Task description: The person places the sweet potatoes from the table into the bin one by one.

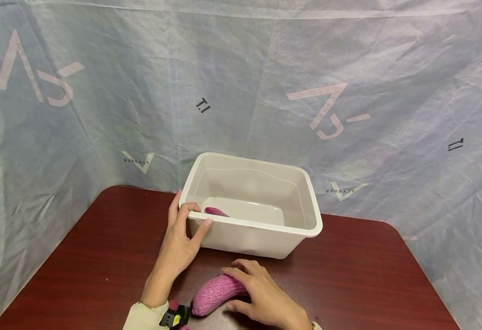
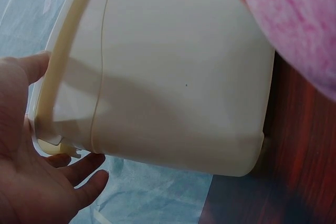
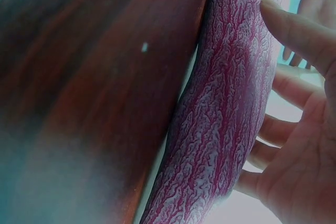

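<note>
A pale plastic tub (image 1: 249,236) stands on the table. My left hand (image 1: 179,247) holds its near left corner, fingers over the rim and thumb on the front wall; the left wrist view has this hand (image 2: 37,156) at the rim. Nearer me, a long, curved purple vegetable (image 1: 214,295) with net-like wrinkled skin lies on the table. My right hand (image 1: 265,295) reaches over it, with fingers along the far side and thumb on the near side. In the right wrist view the thumb overlaps the vegetable (image 3: 220,103). Inside the tub, a purple piece (image 1: 215,211) shows partly behind the front rim.
Purple bits (image 1: 184,327) show near my left wrist at the bottom edge, mostly hidden by the wrist camera (image 1: 176,316). The dark red table (image 1: 360,275) meets a grey-blue fabric sheet (image 1: 241,91) hanging behind and at both sides.
</note>
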A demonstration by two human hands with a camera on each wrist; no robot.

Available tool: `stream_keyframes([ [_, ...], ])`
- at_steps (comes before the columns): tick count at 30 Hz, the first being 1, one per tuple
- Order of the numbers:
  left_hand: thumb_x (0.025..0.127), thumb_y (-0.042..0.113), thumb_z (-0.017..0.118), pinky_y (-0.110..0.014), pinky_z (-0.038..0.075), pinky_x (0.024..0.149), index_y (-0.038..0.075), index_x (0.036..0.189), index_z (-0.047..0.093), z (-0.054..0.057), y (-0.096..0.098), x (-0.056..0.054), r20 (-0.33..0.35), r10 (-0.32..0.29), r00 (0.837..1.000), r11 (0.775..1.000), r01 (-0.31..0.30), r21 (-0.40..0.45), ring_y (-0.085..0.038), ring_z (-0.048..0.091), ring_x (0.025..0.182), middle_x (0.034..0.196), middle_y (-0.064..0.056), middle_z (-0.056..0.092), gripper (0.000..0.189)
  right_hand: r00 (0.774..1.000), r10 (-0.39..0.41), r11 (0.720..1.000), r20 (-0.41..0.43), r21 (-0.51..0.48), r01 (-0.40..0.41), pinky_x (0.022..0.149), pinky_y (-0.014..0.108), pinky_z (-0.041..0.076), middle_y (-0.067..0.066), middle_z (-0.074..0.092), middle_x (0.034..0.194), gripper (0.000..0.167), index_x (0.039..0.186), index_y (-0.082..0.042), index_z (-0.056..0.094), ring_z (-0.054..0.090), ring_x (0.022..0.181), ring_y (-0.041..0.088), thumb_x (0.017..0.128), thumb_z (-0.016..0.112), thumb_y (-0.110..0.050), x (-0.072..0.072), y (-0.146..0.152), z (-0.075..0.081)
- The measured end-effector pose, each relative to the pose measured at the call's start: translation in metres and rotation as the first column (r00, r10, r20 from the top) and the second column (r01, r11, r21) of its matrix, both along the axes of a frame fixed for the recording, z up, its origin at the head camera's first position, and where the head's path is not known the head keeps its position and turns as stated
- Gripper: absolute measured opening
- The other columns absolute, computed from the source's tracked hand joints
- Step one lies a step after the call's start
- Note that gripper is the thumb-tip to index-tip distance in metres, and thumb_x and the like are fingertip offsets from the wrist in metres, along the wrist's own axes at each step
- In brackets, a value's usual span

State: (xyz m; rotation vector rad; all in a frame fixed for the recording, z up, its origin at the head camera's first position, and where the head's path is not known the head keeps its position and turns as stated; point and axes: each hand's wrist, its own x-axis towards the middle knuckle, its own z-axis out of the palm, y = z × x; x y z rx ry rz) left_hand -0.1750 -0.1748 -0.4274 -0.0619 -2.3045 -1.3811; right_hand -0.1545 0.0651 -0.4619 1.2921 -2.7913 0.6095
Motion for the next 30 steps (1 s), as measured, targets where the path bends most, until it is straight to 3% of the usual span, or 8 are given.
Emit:
stream_keyframes([
  [19, 0.094, 0.033, 0.071, -0.066, 0.036, 0.11, 0.018, 0.119, 0.05, -0.0004, -0.0006, -0.0005, 0.008, -0.003, 1.0, 1.0, 0.003, 0.007, -0.039, 0.032, 0.149, 0.17, -0.007, 0.01, 0.035, 1.0, -0.009, 1.0, 0.006, 0.027, 0.009, 0.101, 0.044, 0.047, -0.006, 0.055, 0.134, 0.061, 0.146, -0.026, 0.05, 0.052, 0.123, 0.014, 0.091, 0.073, -0.038, 0.0008, 0.0007, -0.0022],
  [30, 0.094, 0.031, 0.072, -0.065, 0.036, 0.111, 0.017, 0.117, 0.051, -0.0003, -0.0002, -0.0005, -0.002, -0.001, 1.0, 1.0, 0.001, 0.014, -0.038, 0.033, 0.149, 0.169, -0.007, 0.011, 0.034, 1.0, -0.019, 0.998, 0.015, 0.065, 0.018, 0.104, 0.047, 0.047, -0.004, 0.053, 0.14, 0.073, 0.152, -0.025, 0.04, 0.053, 0.127, 0.017, 0.089, 0.076, -0.025, 0.0011, -0.0001, -0.0017],
])
